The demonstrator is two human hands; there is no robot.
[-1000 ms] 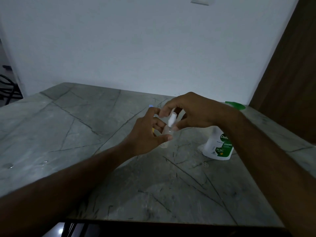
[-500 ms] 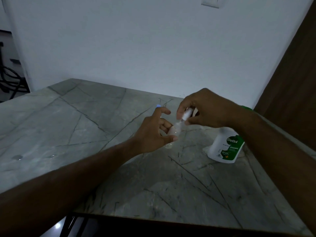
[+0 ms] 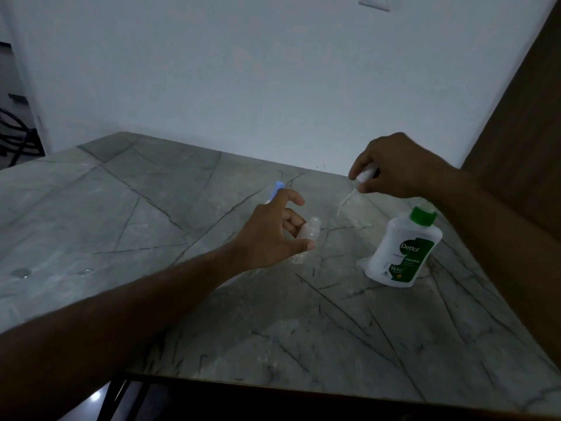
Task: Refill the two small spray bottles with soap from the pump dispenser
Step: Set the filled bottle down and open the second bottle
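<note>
My left hand (image 3: 267, 235) grips a small clear spray bottle (image 3: 308, 235) standing on the grey marble table (image 3: 151, 214); its neck is uncovered. My right hand (image 3: 394, 168) is raised to the right and pinches the white spray head (image 3: 362, 177), whose thin dip tube (image 3: 344, 203) hangs down in the air. A second small bottle with a blue cap (image 3: 277, 189) shows behind my left fingers, mostly hidden. The white soap bottle with a green collar and green label (image 3: 400, 250) stands at the right, under my right forearm; its pump head is not visible.
A white wall rises behind the table and a brown wooden panel (image 3: 522, 117) stands at the right. The table's front edge (image 3: 273, 387) runs along the bottom. Water drops (image 3: 21, 272) lie on the left part. Dark chair parts (image 3: 15, 138) show at far left.
My right hand has pulled the spray head with its tube out of the small bottle and carried it up and right. My left hand stays on the bottle.
</note>
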